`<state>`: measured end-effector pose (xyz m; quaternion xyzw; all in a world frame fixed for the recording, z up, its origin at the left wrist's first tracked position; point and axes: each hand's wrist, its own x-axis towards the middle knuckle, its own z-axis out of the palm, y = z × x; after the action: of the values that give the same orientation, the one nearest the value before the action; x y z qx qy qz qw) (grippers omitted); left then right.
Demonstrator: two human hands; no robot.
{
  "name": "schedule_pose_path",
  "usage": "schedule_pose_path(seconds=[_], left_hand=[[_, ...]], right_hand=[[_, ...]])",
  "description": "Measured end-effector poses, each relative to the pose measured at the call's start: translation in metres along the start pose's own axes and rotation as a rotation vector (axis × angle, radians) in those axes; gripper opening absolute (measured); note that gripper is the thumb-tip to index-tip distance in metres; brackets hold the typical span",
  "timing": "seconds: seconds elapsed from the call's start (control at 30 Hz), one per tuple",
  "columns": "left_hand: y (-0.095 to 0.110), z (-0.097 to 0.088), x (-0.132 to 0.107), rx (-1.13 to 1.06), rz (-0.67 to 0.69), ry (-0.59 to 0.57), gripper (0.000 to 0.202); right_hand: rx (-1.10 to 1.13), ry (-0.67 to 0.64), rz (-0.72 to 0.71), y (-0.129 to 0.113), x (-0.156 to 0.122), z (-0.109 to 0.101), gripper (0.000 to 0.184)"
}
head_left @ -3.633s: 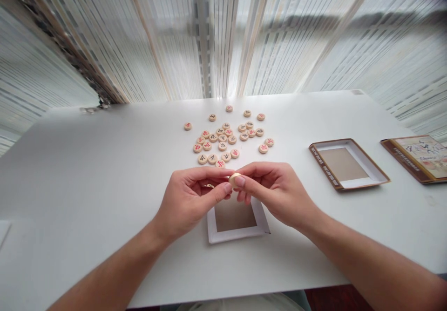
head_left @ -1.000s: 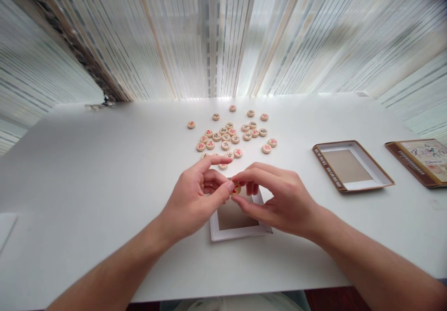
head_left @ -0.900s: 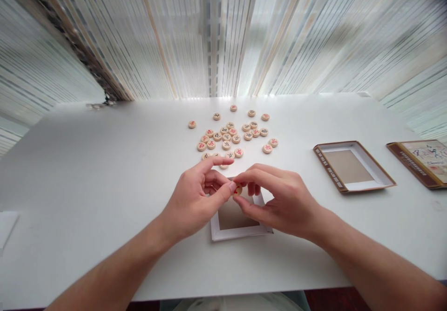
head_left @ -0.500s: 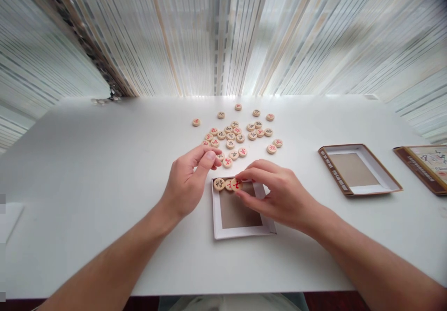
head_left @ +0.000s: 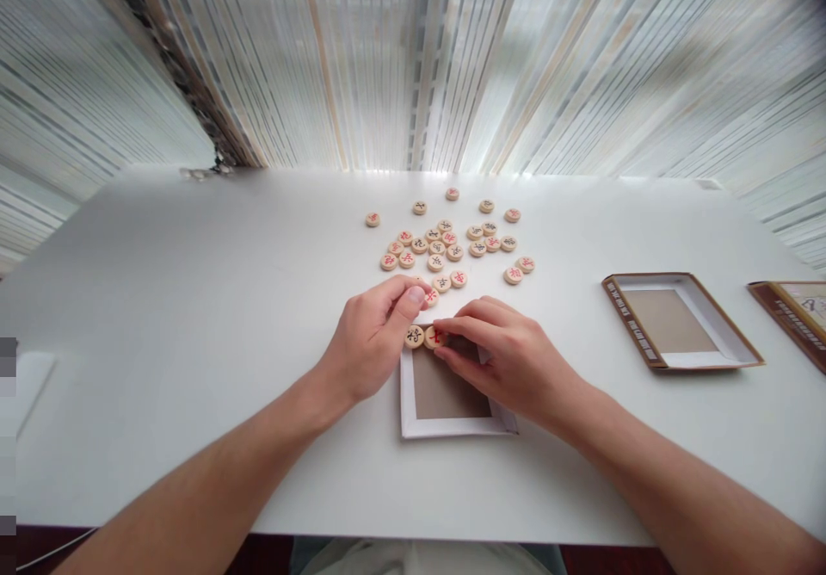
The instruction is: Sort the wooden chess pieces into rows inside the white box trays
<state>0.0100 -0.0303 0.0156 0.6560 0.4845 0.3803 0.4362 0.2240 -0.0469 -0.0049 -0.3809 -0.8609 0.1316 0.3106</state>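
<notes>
My right hand (head_left: 500, 347) pinches a round wooden xiangqi piece with a red character (head_left: 434, 337) between thumb and fingers, at the far inner edge of a shallow white-sided box tray (head_left: 408, 403). Beside it in the tray's far left corner sits a piece with a black character (head_left: 414, 336). My left hand (head_left: 371, 334) has its fingers curled, with the thumb close against them. Its fingertips are right by another red-marked piece (head_left: 431, 298) behind the tray. Whether those fingers hold anything is hidden.
Several more xiangqi pieces (head_left: 437, 248), marked red or black, lie scattered on the white table (head_left: 194, 343) beyond my hands. At the right stand a brown-edged open box (head_left: 671, 321) and a printed lid (head_left: 791, 317). Striped curtains (head_left: 413, 58) hang behind the table.
My left hand has moved right, towards the nearest red-marked piece. The piece in my right hand has shifted left against the black-marked one, hiding the red piece seen beneath it. The view has shifted slightly.
</notes>
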Motion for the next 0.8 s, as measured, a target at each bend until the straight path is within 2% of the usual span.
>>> schedule_pose_path(seconds=[0.47, 0.8], left_hand=[[0.0005, -0.0004, -0.001, 0.043, -0.004, 0.0, 0.037], [0.0022, -0.0006, -0.0002, 0.054, -0.021, -0.004, 0.037]], right_hand=[[-0.01, -0.004, -0.009, 0.0012, -0.0005, -0.0004, 0.009], [-0.097, 0.005, -0.071, 0.0011, 0.0016, -0.0003, 0.011]])
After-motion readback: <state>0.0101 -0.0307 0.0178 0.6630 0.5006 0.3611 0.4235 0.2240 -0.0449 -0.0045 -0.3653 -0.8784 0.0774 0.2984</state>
